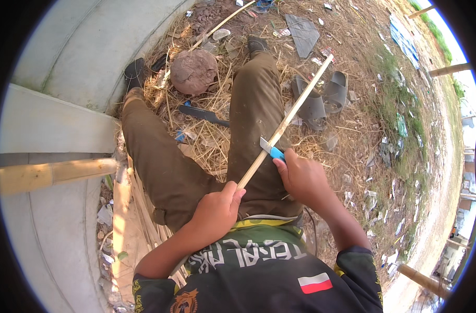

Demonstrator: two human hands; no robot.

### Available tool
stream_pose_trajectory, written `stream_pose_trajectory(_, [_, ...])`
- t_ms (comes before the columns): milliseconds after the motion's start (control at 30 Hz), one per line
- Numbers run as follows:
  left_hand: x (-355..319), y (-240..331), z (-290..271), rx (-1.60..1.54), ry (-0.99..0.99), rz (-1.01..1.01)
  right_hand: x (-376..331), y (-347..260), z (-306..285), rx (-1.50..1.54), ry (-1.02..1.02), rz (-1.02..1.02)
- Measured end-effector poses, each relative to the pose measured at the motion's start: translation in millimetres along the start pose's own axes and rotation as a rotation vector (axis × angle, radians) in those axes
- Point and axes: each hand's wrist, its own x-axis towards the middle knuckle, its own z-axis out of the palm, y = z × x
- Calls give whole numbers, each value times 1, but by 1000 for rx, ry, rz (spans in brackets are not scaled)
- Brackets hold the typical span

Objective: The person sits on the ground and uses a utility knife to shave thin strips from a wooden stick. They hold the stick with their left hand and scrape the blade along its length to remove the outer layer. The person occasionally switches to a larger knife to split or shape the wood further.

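Observation:
My left hand [217, 211] is closed round the near end of a long, pale bamboo strip [295, 107], which slants up to the right across my right thigh. In my right hand [303, 177] is a box cutter [272, 148] with a light-blue handle. Its short blade lies against the strip, roughly midway along it, over the thigh. The strip's far end stands free above a pair of grey sandals. Fingers hide most of the cutter's handle and the strip's near end.
A round brown stone or clay lump [194, 72] sits between my feet, with a dark-bladed machete [204, 113] on the straw below it. Grey slide sandals [312, 107] lie right of my knee. Bamboo strips [139, 208] lie at my left, beside a pale wall [65, 120] with a bamboo pole [55, 175].

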Motion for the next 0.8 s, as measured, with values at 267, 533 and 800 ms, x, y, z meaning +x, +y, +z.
stream_pose_trajectory(267, [-11, -3, -18, 146, 42, 21, 22, -3, 14, -190, 181, -19])
stream_pose_trajectory(533, [-4, -14, -27, 18, 98, 55, 44, -3, 17, -123, 271, -92])
stream_pose_trajectory(800, [12, -29, -5, -153, 96, 39, 55, 28, -16, 915, -511, 305])
